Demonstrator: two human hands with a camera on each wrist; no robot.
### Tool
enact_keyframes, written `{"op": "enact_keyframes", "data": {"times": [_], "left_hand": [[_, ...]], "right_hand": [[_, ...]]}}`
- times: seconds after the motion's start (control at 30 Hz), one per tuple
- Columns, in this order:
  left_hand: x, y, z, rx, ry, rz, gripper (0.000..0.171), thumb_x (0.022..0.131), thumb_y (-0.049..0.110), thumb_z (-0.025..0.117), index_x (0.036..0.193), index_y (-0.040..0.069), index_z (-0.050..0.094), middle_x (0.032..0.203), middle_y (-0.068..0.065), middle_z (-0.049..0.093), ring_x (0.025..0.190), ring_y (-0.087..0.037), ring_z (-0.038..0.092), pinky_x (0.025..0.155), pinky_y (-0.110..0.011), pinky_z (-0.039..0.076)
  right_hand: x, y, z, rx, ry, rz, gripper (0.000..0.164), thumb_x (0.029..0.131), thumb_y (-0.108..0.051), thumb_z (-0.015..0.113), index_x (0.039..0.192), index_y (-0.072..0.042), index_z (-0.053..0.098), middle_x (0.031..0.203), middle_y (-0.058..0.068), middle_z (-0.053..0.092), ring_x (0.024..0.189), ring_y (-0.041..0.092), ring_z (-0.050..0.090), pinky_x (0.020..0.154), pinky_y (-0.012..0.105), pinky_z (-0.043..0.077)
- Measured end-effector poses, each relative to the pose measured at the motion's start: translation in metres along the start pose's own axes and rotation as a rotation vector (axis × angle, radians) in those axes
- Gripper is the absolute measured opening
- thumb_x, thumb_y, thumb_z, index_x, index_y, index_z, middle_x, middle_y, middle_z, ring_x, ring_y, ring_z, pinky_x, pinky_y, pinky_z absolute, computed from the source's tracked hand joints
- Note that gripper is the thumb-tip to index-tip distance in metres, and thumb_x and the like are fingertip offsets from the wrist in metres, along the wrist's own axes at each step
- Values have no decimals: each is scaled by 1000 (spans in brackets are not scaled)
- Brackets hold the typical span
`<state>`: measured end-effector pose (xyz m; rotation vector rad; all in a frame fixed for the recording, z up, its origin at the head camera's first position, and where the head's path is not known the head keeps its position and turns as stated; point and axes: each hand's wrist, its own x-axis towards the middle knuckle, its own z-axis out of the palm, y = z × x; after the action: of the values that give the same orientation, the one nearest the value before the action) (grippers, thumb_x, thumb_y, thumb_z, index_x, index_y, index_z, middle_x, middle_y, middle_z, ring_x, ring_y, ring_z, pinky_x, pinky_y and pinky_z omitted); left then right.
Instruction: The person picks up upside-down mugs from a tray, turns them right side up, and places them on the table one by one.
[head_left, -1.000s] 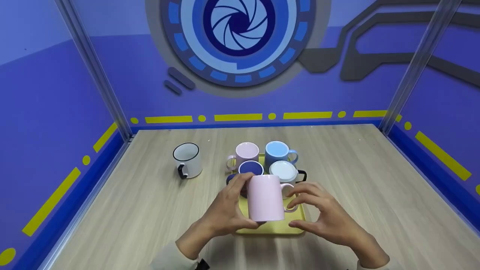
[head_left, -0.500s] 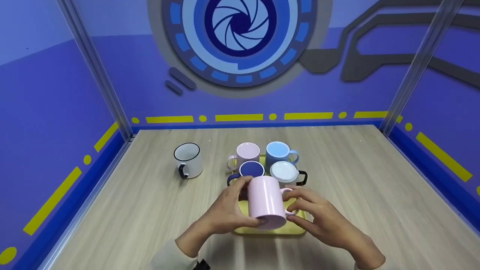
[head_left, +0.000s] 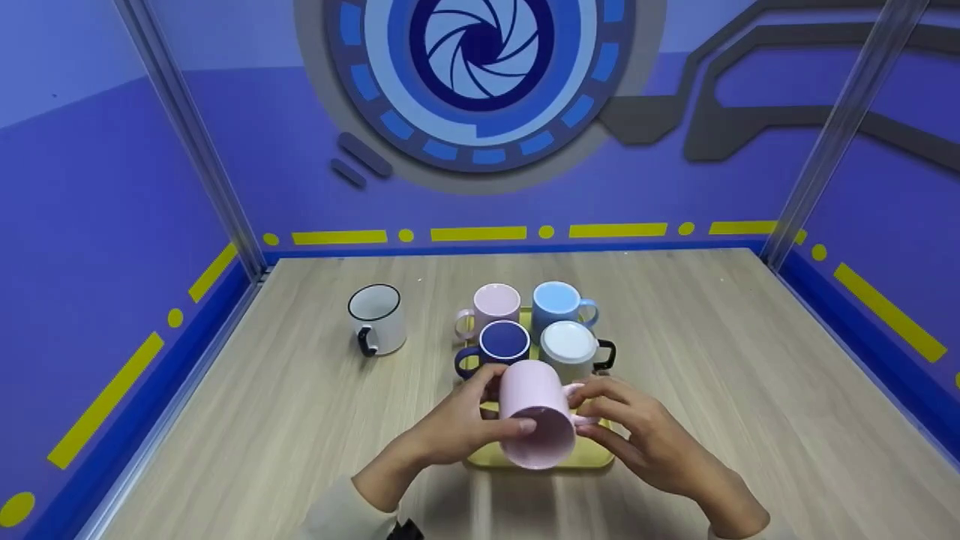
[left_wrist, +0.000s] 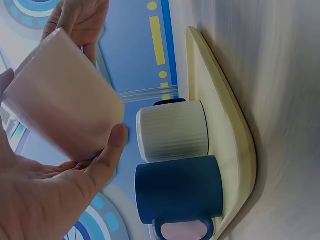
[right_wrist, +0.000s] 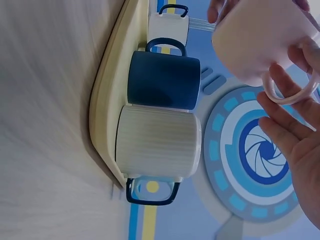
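The left hand (head_left: 457,429) grasps a pink mug (head_left: 527,386), long axis tilted, one round end nearward; the right hand (head_left: 637,427) pinches its right-pointing handle (right_wrist: 287,100).

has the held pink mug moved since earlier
Yes: in the head view, the held pink mug has tilted and shifted down toward the near rim of the yellow tray.

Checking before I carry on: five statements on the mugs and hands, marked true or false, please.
1. The left hand holds a pink mug by its body. True.
2. That mug's handle points towards the left hand. False: towards the right hand, which touches it.
3. A dark blue mug stands on the yellow tray. True.
4. The light blue mug's handle is black. False: it is light blue.
5. The black-rimmed white mug stands on the table, off the tray. True.
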<state>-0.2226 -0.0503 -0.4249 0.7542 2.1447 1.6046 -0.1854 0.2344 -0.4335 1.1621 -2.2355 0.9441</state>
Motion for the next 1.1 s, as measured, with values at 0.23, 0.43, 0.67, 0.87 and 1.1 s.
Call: {"op": "enact_keyframes", "data": {"times": [0.23, 0.43, 0.67, 0.87, 1.1], "left_hand": [[0, 1, 2, 35, -16, -50, 82, 91, 59, 68, 152, 11, 41, 141, -9, 54, 120, -21, 59, 99, -36, 55], [-1, 2, 4, 19, -44, -2, 80, 99, 60, 58, 163, 20, 29, 156, -11, 41, 126, -25, 55, 92, -32, 57], [-2, -1, 4, -3, -127, 85, 70, 104, 67, 40, 165, 41, 17, 168, -8, 23, 136, -33, 49, 77, -44, 65], [-2, -1, 4, 26, -182, 97, 82, 93, 73, 58, 162, 43, 23, 159, -3, 38, 115, -19, 62, 77, -37, 63], [-4, -3, 8, 38, -136, 146, 95, 77, 44, 91, 153, 41, 35, 146, -1, 53, 128, -20, 55, 100, -31, 54]], "right_hand": [[-1, 5, 5, 24, 27, -35, 35, 88, 2, 76, 112, -22, 71, 116, -1, 69, 111, 19, 67, 101, 12, 47], [-2, 6, 6, 43, 22, 1, 33, 91, 4, 72, 111, -22, 70, 109, -7, 68, 101, 11, 65, 88, 18, 53], [-2, 6, 6, 61, 36, 47, 32, 93, 4, 70, 110, -23, 69, 100, -11, 67, 91, 6, 62, 80, 21, 53], [-2, 3, 5, 76, 49, 118, 30, 96, 2, 67, 109, -25, 68, 96, -12, 67, 87, 4, 61, 76, 22, 52], [-2, 2, 6, 130, 53, 184, 28, 97, 2, 64, 104, -24, 67, 90, -15, 65, 80, 5, 61, 71, 22, 51]]}}
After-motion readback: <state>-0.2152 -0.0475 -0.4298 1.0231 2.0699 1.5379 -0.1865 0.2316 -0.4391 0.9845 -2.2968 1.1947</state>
